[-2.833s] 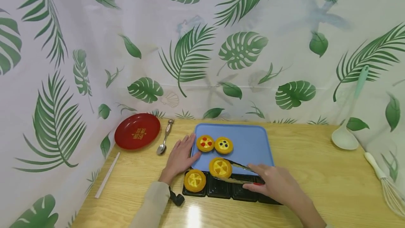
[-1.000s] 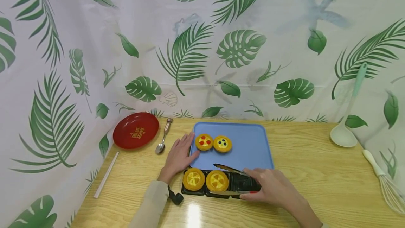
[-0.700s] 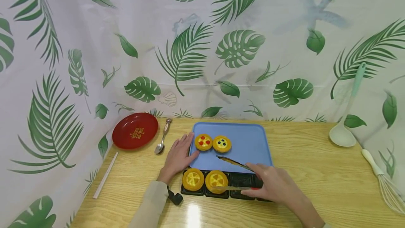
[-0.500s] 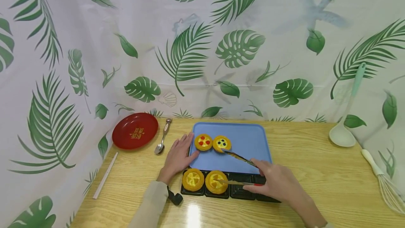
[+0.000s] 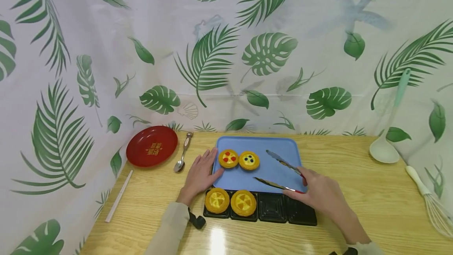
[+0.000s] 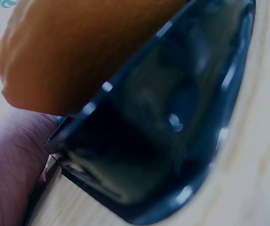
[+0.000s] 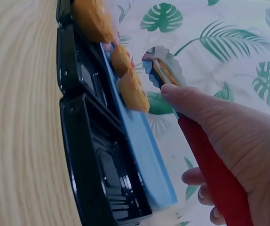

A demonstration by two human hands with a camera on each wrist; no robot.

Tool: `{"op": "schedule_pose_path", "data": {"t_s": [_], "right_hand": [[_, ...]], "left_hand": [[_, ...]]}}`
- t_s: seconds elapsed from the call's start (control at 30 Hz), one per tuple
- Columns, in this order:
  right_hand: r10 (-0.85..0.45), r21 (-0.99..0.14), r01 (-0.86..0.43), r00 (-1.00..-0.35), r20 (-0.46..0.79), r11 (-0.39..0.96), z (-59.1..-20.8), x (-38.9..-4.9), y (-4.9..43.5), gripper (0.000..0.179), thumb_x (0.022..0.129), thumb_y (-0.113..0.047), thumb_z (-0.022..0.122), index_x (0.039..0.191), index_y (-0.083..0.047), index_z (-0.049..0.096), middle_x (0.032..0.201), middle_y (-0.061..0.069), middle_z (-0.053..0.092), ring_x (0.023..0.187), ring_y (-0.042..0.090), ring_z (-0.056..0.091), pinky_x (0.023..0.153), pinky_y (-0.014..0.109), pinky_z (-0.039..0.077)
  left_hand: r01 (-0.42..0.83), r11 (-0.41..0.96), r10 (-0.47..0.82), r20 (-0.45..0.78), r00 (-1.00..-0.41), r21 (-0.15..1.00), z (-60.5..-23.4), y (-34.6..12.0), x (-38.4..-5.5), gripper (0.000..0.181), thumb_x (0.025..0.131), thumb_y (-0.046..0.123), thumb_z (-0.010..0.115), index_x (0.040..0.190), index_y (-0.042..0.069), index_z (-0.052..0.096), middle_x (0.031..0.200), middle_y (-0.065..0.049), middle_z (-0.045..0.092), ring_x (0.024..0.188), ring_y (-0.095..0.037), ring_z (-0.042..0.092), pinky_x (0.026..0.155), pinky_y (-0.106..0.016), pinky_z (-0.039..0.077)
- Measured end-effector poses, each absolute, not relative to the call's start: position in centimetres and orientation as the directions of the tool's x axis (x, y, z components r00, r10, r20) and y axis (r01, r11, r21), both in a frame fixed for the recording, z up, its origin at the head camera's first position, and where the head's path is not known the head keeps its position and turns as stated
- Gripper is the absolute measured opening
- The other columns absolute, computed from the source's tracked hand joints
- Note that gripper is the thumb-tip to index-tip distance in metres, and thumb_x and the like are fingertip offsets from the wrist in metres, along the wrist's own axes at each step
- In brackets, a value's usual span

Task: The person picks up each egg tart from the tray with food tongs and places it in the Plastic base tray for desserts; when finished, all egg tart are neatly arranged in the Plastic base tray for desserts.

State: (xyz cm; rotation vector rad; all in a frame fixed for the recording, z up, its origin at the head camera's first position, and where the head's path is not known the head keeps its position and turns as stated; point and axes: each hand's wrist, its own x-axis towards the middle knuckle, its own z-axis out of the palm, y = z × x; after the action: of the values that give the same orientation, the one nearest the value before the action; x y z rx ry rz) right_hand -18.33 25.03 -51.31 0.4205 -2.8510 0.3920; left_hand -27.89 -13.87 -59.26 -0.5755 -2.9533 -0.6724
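My right hand holds red-handled tongs, whose arms stand apart with nothing between them, over the blue tray. On that tray's left side sit two egg tarts side by side: a red-dotted tart and a dark-dotted tart. My left hand lies with straight fingers at the tray's left edge. In front is a black tray of square compartments; the two left ones hold a tart and a second tart with wedge-shaped toppings. In the right wrist view the tongs' red handle shows in my grip.
To the left are a red plate, a spoon and a white stick. At the right a ladle leans on the patterned cloth, near a whisk. The cloth borders the wooden table behind and at the left.
The tongs set the second wedge-topped tart into the black tray's second compartment and let it go. Then they moved right and back, over the blue tray. My left hand stayed put.
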Motion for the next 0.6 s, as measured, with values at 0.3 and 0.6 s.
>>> {"op": "schedule_pose_path", "data": {"t_s": [0.3, 0.6], "right_hand": [[-0.253, -0.221, -0.296, -0.946, 0.203, 0.929, -52.1, -20.4, 24.8, 0.078, 0.078, -0.077, 0.075, 0.112, -0.008, 0.067, 0.065, -0.005, 0.042, 0.051, 0.012, 0.038, 0.043, 0.029, 0.027], [-0.283, -0.180, -0.312, -0.944, 0.172, 0.933, -52.4, -22.2, 23.3, 0.086, 0.079, -0.075, 0.074, 0.125, -0.003, 0.067, 0.063, -0.004, 0.044, 0.051, 0.014, 0.044, 0.041, 0.030, 0.034]], "left_hand": [[0.372, 0.832, 0.345, 0.142, -0.928, 0.411, -59.3, -13.9, -28.0, 0.084, 0.103, 0.061, 0.047, 0.168, 0.014, 0.021, 0.172, 0.000, 0.026, 0.160, -0.022, 0.019, 0.129, -0.048, 0.014], [0.377, 0.826, 0.348, 0.147, -0.926, 0.418, -59.2, -13.9, -27.9, 0.084, 0.103, 0.061, 0.047, 0.168, 0.014, 0.021, 0.172, 0.000, 0.026, 0.160, -0.023, 0.019, 0.129, -0.048, 0.014]]}}
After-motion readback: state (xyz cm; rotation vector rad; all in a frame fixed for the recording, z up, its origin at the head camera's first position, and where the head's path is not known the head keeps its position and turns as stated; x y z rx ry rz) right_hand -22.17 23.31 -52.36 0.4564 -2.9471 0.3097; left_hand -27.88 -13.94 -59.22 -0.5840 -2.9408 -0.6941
